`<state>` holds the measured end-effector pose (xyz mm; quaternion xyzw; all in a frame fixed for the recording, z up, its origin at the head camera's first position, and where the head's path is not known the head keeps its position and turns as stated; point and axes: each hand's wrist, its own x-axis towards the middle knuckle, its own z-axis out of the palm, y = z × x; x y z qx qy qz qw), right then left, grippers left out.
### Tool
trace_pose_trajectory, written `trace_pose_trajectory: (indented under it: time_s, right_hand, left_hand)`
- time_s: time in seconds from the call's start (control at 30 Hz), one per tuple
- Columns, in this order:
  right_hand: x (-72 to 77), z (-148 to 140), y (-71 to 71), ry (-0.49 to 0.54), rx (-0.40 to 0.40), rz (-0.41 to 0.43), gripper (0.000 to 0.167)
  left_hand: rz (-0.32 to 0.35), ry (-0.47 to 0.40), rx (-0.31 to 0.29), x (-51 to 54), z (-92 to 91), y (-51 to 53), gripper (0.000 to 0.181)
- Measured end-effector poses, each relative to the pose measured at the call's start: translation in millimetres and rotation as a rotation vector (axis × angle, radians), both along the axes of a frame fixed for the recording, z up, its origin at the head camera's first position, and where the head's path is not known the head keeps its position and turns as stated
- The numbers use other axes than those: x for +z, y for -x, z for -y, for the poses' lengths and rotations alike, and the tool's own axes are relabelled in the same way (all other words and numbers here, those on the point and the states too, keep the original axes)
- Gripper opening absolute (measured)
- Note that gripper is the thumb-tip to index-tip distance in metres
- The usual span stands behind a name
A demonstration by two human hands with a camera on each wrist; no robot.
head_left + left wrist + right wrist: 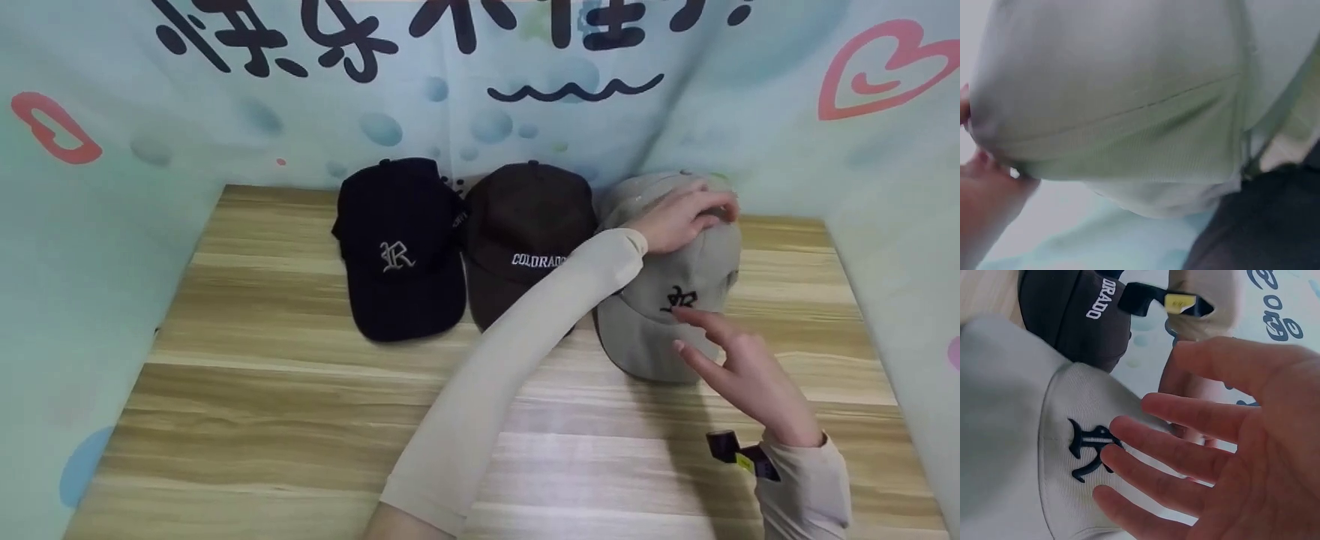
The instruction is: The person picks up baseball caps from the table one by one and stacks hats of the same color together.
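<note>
A grey baseball cap (660,262) with a dark embroidered emblem stands at the right end of a row of caps, its brim towards me. My left hand (681,217) reaches across to it and grips the top of its crown with bent fingers. In the left wrist view, the fingers (988,174) of that hand hold the edge of the grey cap's fabric. My right hand (757,375) is just over the cap's front near the emblem, fingers spread and nearly straight. The right wrist view shows its palm (1252,450) with nothing held; contact with the cap is unclear.
Left of the grey cap stand a dark brown cap (529,210) lettered "COLORADO", partly behind my left forearm, and a black cap (397,240) with a light emblem. All rest on a wood-grain table (300,420). A printed cloth backdrop (487,112) rises behind them.
</note>
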<state>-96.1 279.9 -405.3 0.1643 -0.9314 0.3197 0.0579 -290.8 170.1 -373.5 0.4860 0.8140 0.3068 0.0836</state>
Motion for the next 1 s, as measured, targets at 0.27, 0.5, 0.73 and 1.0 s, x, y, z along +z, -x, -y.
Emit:
trace_pose_trajectory:
  time_s: [0.27,0.5,0.73,1.0]
  right_hand:
    - [-7.7,0,-1.0,-0.001,0.025,0.022,0.038]
    - [-11.2,0,-1.1,-0.009,0.035,0.090,0.039]
    - [-12.2,2,-0.4,0.006,0.055,0.098,0.037]
    - [-16.9,2,-0.9,-0.001,0.038,0.088,0.037]
  left_hand:
    - [-0.129,0.423,0.211,-17.1,3.0,-10.2,0.050]
    - [-0.093,0.534,0.220,-27.6,1.3,-15.3,0.079]
    - [-0.134,0.536,0.244,-24.9,4.5,-17.8,0.076]
    - [-0.176,0.493,0.206,-16.9,43.5,-29.2,0.074]
